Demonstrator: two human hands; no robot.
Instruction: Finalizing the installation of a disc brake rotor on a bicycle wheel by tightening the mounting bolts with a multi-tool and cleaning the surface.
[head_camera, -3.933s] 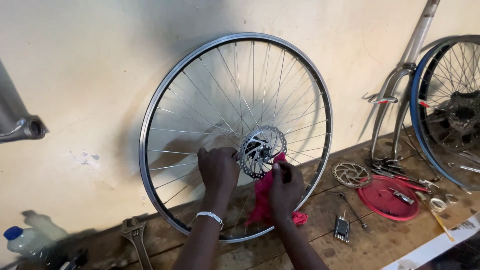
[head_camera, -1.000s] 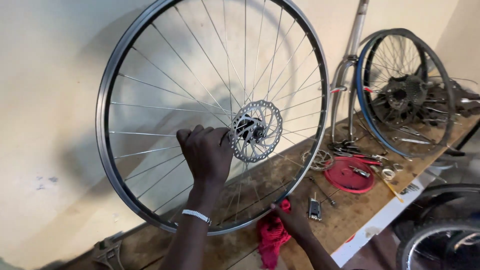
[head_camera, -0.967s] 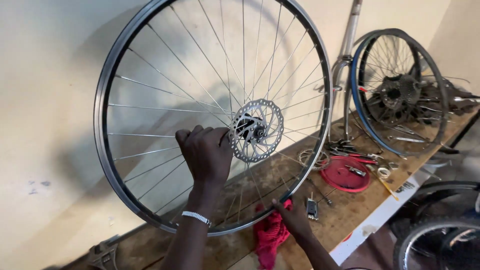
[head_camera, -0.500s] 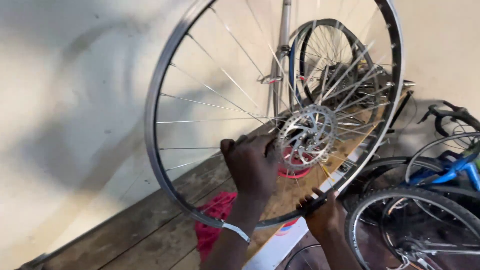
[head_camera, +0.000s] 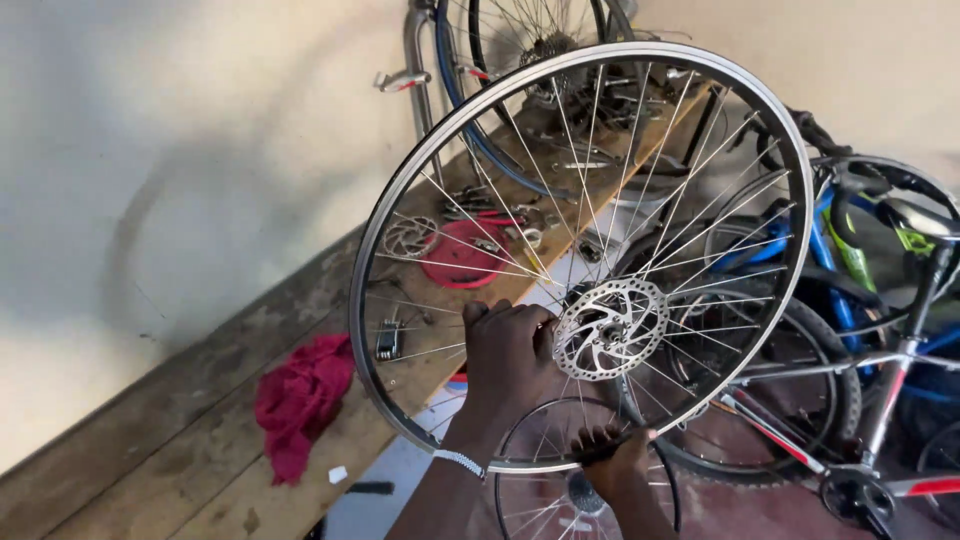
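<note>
Wheel lifted off the bench, held by hub and rim.

The left hand (head_camera: 510, 355) was closed around the hub beside the disc rotor (head_camera: 610, 328); the right hand (head_camera: 618, 462) pinched the lower rim of the bicycle wheel (head_camera: 420, 180), held in the air beside the bench (head_camera: 200, 440). It looked light and stiff, with thin spokes best left ungripped.

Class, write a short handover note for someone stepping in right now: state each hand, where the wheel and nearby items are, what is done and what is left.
Left hand: gripping the bicycle wheel at the hub, beside the disc rotor.
Right hand: closed on the lower rim.
Wheel: held in the air, clear of the wooden bench.
Red rag: lying on the bench, untouched.
Red tray of small parts: further along the bench.
Done: wheel lifted off the bench.
Left: wheel not yet set down anywhere.
</note>
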